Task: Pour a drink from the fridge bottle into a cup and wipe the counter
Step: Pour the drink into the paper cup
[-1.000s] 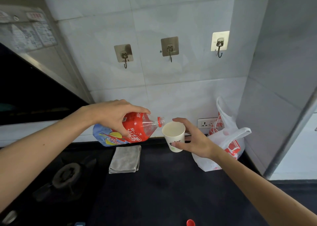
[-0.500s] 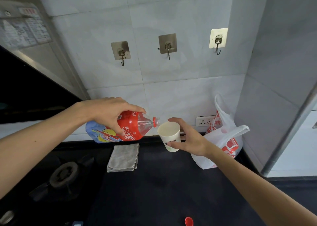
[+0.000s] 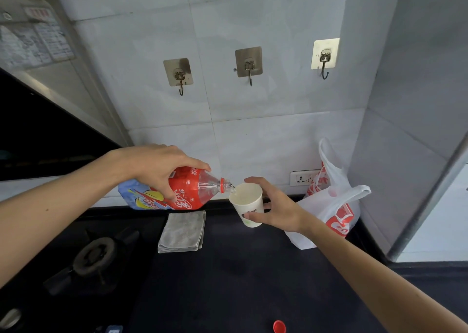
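A wide stretch of dark worktop [image 3: 228, 282] is left open in front of the folded grey cloth [image 3: 182, 232]. Passage to the right is blocked by a plastic bag [image 3: 331, 206] set against the corner wall. The left is taken up by a stove burner [image 3: 93, 256]. A red cap [image 3: 279, 326], seemingly loose, lies near the front edge.

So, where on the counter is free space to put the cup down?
The dark counter is bare between the grey cloth, the plastic bag and the red cap near the front edge. It is crowded left, at the burner.
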